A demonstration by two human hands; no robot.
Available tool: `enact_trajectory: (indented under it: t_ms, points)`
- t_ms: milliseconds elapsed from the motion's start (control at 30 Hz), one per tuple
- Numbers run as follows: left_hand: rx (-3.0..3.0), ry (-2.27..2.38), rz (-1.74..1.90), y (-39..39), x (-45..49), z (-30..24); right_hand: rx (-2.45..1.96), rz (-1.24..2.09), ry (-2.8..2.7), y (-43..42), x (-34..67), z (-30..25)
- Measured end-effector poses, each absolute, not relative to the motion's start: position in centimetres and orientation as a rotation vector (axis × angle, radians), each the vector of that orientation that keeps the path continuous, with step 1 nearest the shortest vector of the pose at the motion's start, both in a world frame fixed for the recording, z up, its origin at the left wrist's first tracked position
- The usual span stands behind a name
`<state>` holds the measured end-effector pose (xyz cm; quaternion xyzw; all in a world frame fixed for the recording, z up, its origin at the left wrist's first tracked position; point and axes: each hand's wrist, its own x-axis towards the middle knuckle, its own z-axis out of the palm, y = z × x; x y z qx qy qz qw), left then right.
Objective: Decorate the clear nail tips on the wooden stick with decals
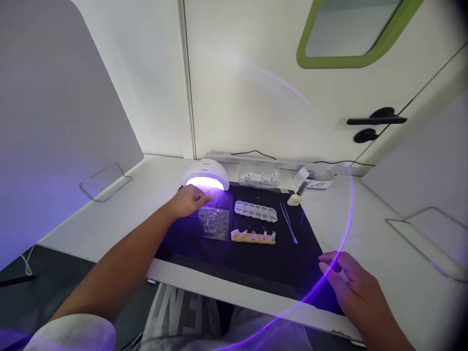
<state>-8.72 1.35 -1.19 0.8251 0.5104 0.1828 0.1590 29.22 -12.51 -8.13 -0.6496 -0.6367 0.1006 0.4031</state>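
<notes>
The nail lamp (205, 174) sits at the far left corner of the black mat (278, 263), well back on the white worktop (365, 219). It is lit, and violet light spills onto the mat in front of it. Its long axis runs left to right along the mat's far edge, dome up, and its mouth opens toward the person. The left hand (188, 201) lies palm down just in front of that mouth. Its fingers (204, 197) are loosely bent and point at the opening, with nothing visible in them. To work well at this spot, I would judge, the hand should stay low and go straight in along the mouth's short axis, with the wrist lifted clear of the clear moulded sheet (214, 223) that lies just beside it. To the right of the sheet are a clear compartment box (255, 211) and, nearer the person, a wooden strip (253, 237) carrying a row of small tips. Tweezers (288, 223) lie aslant toward the mat's right side, and a small bottle (297, 195) is at its far right corner. A plastic packet (259, 177) lies behind the mat's far edge. The right hand (353, 287) rests at the mat's near right corner, its fingers (329, 268) released and spread, holding nothing.
</notes>
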Motion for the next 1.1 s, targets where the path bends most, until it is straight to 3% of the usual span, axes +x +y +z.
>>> enact_trajectory:
  t_ms: [200, 500, 767, 1100]
  points:
    - [2.361, 1.536, 0.476, 1.4, -8.2, -3.1, -1.587, 0.232, -1.709, -11.2, 29.4, -6.4]
    - [2.435, 1.476, 0.514, 1.3, -7.3, -4.2, -1.351, 0.342, -2.522, -1.6, 28.3, -0.8]
    - [2.398, 1.469, 0.117, 0.7, -7.2, -4.3, -1.551, 0.351, -2.626, 0.4, 29.6, -2.4]
    - [2.403, 1.505, -0.021, 1.5, -7.5, -4.8, -1.633, 0.336, -2.698, 0.9, 30.0, -2.9]
